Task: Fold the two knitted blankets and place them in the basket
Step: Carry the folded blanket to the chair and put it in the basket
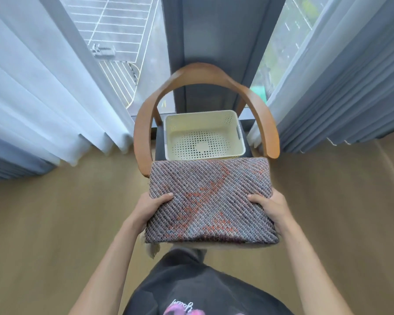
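Both hands, left [151,206] and right [270,206], clamp the soft, floppy folded blanket [210,202] by its side edges, near the basket [204,135].

The cream perforated plastic basket [205,135] on the dark chair seat [159,142] stands open at the top, nothing inside it, so I can come straight down into it. The curved brown wooden armrest rail [205,73] arches around its far side and both flanks, closing those approaches; only the near side, towards me, is free. The folded grey-and-orange knitted blanket [210,201], held between my left hand [149,208] and right hand [270,206], overlaps the basket's near rim. Wooden floor [55,223] lies clear on either side.
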Action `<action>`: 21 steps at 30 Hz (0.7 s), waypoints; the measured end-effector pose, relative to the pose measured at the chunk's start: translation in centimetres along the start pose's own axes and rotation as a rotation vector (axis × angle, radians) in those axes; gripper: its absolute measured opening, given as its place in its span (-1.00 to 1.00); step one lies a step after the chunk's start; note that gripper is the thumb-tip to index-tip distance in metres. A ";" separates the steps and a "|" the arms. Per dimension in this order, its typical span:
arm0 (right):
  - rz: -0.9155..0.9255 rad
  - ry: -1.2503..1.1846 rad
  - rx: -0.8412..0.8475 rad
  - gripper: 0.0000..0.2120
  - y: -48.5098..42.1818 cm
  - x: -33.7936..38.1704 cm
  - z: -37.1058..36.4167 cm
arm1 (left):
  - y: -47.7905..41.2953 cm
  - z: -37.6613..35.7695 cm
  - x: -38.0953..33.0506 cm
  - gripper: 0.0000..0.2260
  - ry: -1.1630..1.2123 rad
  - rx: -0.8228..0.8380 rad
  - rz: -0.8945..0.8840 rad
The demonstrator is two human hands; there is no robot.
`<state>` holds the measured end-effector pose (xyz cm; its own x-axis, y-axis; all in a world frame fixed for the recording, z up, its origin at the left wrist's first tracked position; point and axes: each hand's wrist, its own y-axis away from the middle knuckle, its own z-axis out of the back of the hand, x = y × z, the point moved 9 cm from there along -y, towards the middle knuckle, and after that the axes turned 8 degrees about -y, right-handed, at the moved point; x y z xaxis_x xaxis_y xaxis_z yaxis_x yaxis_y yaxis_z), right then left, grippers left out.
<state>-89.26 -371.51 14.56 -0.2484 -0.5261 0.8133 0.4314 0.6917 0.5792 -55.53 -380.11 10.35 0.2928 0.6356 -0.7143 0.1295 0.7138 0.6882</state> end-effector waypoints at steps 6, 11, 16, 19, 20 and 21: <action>-0.015 0.038 -0.012 -0.64 -7.1 5.8 -1.8 | -6.4 0.2 -7.0 -0.60 0.012 0.007 -0.018; -0.016 0.084 0.008 -0.65 -12.1 9.2 -3.2 | -10.8 0.4 -10.3 -0.55 0.012 -0.009 0.019; -0.008 0.080 0.009 -0.64 -17.6 12.8 -3.1 | -15.6 -1.7 -14.1 -0.62 0.015 -0.003 0.045; 0.017 0.082 0.005 -0.67 -21.4 15.5 -2.5 | -19.1 -3.3 -17.1 -0.49 -0.011 -0.008 0.068; 0.021 0.086 0.001 -0.68 -22.7 16.5 -2.3 | -20.3 -3.9 -18.3 -0.46 -0.017 -0.006 0.072; 0.021 0.087 0.001 -0.68 -24.1 17.5 -2.0 | -21.4 -4.6 -19.5 -0.45 -0.016 -0.005 0.073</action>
<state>-102.23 -398.37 14.75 -0.1635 -0.5525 0.8173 0.4349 0.7032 0.5624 -68.34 -406.41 8.94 0.3165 0.6809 -0.6604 0.1025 0.6676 0.7374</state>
